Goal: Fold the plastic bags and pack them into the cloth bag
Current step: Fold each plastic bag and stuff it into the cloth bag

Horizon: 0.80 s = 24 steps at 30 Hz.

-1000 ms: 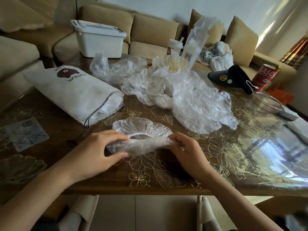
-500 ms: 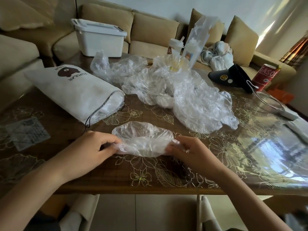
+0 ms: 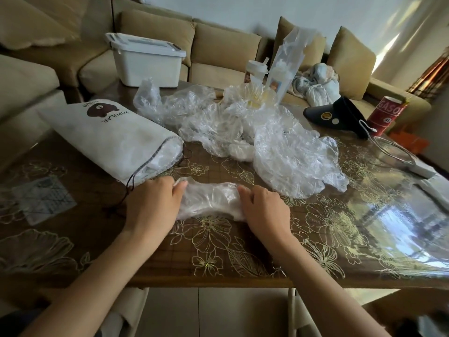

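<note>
Pressed flat on the table [image 3: 243, 251] between left hand [image 3: 153, 203] and right hand [image 3: 263, 205]: one plastic bag [image 3: 210, 199], each end pinched under curled fingers, likely to push out air and stop the slippery fold springing open. Just beyond the left hand, cloth bag [image 3: 109, 139], mouth turned toward them, cord [image 3: 126, 190] trailing beside the wrist, a possible snag. Beyond the right hand, loose heap of bags [image 3: 279, 147] waiting.
</note>
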{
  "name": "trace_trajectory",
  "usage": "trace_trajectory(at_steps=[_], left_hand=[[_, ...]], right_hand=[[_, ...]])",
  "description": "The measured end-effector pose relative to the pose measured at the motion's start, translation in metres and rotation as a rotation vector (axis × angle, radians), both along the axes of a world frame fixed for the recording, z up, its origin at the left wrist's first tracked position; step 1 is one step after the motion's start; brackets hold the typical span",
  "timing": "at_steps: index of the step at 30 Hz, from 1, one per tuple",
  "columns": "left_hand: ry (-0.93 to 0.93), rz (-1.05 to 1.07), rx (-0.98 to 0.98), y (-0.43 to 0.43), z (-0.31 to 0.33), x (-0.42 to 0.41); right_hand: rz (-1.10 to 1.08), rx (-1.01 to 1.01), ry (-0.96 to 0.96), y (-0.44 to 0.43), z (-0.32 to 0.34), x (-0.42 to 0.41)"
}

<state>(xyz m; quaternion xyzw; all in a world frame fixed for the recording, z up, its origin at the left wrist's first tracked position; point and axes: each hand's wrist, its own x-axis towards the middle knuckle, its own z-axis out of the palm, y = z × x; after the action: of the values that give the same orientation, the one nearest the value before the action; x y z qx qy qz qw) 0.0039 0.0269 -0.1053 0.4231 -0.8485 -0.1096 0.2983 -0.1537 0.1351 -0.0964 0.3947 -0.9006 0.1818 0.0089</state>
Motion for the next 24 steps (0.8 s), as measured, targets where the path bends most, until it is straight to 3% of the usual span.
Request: trace_trajectory(at_steps=[5, 9, 12, 16, 19, 24], left_hand=[[-0.17, 0.118, 0.015, 0.004, 0.004, -0.001], [-0.18, 0.115, 0.02, 0.003, 0.0, 0.003], [-0.183, 0.096, 0.108, 0.005, 0.0, 0.002], [0.066, -0.044, 0.195, 0.004, 0.004, 0.003], [0.281, -0.169, 0.475, -0.002, 0.014, 0.008], [0.5, -0.36, 0.933, -0.011, 0.028, 0.015]], right_hand=[[-0.038, -0.014, 0.124, 0.002, -0.004, 0.0], [0.038, -0.163, -0.035, 0.009, 0.0, -0.007], [0.166, -0.266, -0.042, 0.008, 0.01, -0.01], [0.367, -0.13, -0.17, -0.007, 0.014, -0.011], [0.456, -0.055, -0.272, -0.017, 0.018, -0.012], [0.556, -0.142, -0.797, -0.016, 0.039, -0.013]])
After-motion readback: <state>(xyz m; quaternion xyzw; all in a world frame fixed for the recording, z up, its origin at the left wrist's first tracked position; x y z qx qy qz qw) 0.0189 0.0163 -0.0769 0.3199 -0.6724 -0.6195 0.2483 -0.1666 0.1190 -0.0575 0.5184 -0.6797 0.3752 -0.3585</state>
